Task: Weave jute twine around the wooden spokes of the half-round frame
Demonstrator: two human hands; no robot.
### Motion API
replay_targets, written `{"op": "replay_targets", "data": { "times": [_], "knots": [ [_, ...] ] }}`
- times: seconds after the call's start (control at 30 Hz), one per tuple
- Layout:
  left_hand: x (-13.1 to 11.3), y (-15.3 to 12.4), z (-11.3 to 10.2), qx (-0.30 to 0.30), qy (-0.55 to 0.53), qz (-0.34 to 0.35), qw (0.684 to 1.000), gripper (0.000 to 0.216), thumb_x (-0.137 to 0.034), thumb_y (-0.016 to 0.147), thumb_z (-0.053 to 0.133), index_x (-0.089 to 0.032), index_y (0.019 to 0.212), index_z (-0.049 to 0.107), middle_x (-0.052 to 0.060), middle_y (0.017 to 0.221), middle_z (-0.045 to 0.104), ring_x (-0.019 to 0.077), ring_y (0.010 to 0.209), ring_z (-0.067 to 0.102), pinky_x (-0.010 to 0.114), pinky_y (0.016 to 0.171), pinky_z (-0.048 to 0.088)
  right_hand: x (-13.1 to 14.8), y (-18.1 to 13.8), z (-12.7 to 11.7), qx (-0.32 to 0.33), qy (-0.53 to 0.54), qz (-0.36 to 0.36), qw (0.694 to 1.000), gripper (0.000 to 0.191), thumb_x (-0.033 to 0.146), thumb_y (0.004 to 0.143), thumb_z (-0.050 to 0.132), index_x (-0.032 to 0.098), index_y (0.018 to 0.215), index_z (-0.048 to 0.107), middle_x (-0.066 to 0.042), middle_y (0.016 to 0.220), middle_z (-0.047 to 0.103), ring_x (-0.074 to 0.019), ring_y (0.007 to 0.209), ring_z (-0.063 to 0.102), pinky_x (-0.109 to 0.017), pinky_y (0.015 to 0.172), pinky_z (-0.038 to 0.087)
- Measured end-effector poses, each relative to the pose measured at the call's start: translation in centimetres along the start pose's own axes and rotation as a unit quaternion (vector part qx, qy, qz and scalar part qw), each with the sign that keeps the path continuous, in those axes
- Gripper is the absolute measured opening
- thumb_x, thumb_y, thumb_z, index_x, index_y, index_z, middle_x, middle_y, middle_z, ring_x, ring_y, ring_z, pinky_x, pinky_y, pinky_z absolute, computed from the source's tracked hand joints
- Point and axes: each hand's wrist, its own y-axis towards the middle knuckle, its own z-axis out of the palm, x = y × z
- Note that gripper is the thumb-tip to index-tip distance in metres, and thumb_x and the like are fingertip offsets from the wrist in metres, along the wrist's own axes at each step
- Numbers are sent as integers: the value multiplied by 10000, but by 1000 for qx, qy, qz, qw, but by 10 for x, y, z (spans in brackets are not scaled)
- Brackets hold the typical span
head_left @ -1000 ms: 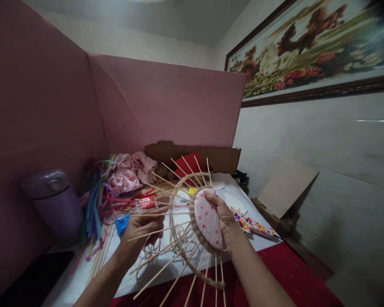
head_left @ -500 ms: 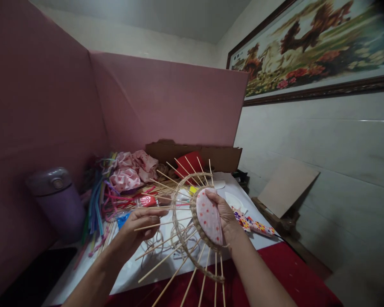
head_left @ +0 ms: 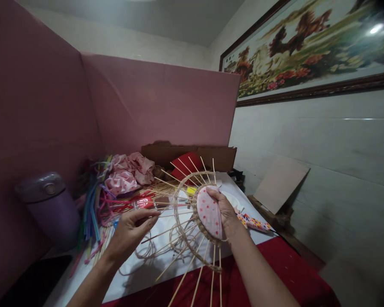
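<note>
As far as I can read it from the head view, step in hand: working cane round the spokes of a half-woven basket frame (head_left: 182, 200), going by the woven ring that runs over and under them.
Where the frame is: up in the air over the desk (head_left: 131, 277), tipped on edge, with the spokes (head_left: 187, 275) fanning out all round.
Right hand (head_left: 225, 211): clamped round the spotted fabric pad (head_left: 208, 212) at the frame's centre, carrying the whole thing.
Left hand (head_left: 128, 232): fingers half curled, tips right at a spoke on the frame's left side. I honestly can't tell if it's pinching it.
Loose cane (head_left: 147, 251): coiled on the desk under the frame.
Next move calls for (my guess): a steady right grip so the frame doesn't spin, and left fingers getting in between close-set spokes without bending them.
Around: purple flask (head_left: 48, 209), pink cloth (head_left: 124, 175) and coloured sticks (head_left: 92, 204) at the back left.
</note>
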Motion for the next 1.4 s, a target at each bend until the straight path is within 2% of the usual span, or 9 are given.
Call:
{"op": "replay_targets", "data": {
  "times": [0.17, 0.27, 0.37, 0.43, 0.57, 0.67, 0.9, 1.07, 1.4],
  "knots": [
    [1, -3, -8, -16, 170, 96, 981, 256, -394, 747, 616, -195, 875, 715, 60, 798, 727, 192, 692, 649, 264, 603, 465, 1, -1, 1, -2, -7, -7, 1000, 139, 193, 656, 687, 158, 764, 607, -35, 590, 703, -189, 494, 654, -304, 518, 545],
    [-2, -5, -9, -59, 343, 158, 924, 248, -424, 745, 610, -231, 856, 719, 49, 736, 728, 212, 632, 650, 284, 583, 424, 2, -2, 1, -5, -10, -13, 1000, 147, 191, 651, 692, 157, 761, 600, -36, 598, 706, -189, 504, 660, -302, 524, 547],
    [-5, -7, -8, -97, 431, 188, 877, 237, -429, 745, 607, -250, 849, 723, 56, 760, 735, 244, 647, 662, 302, 601, 404, 4, -3, 1, -6, -17, -16, 1000, 152, 193, 648, 690, 156, 762, 597, -35, 585, 702, -190, 487, 655, -303, 511, 545],
    [-4, -8, -10, -97, 432, 175, 879, 252, -451, 740, 607, -255, 845, 724, 52, 729, 732, 239, 635, 660, 292, 586, 399, 5, -4, 1, -6, -23, -13, 1000, 160, 201, 652, 689, 154, 775, 599, -38, 578, 699, -191, 477, 652, -305, 502, 545],
    [-1, -5, -19, -61, 334, 112, 934, 299, -478, 771, 565, -245, 877, 719, 32, 717, 723, 192, 623, 646, 250, 537, 402, 4, -5, 1, -12, -32, -4, 999, 178, 222, 654, 696, 160, 793, 604, -44, 589, 701, -199, 491, 655, -319, 506, 547],
    [-2, -5, -19, -37, 292, 116, 949, 280, -441, 790, 555, -228, 875, 715, 30, 717, 721, 170, 604, 639, 240, 539, 413, 3, -3, 1, 2, -27, -13, 1000, 178, 204, 640, 705, 164, 782, 606, -43, 602, 704, -202, 510, 658, -322, 524, 548],
    [-6, -16, 8, 34, 309, 201, 929, 201, -306, 827, 519, -241, 826, 709, 10, 642, 705, 142, 544, 631, 229, 530, 407, 1, -2, 4, 26, -11, -60, 998, 146, 133, 629, 694, 171, 738, 605, -6, 591, 690, -168, 522, 647, -283, 559, 539],
    [-5, -22, 18, 90, 332, 220, 913, 252, -249, 853, 459, -227, 792, 702, 20, 573, 669, 135, 507, 611, 227, 509, 389, -3, -1, 6, 42, -22, -70, 996, 157, 140, 598, 723, 170, 689, 599, 8, 561, 672, -156, 509, 631, -275, 562, 532],
    [-3, -24, 18, 36, 344, 256, 903, 217, -250, 845, 477, -224, 850, 692, 27, 641, 702, 146, 530, 630, 232, 517, 393, -3, -4, 5, 17, -5, -41, 999, 110, 139, 622, 695, 154, 696, 615, -23, 581, 693, -174, 505, 645, -294, 564, 541]
  ]
}}
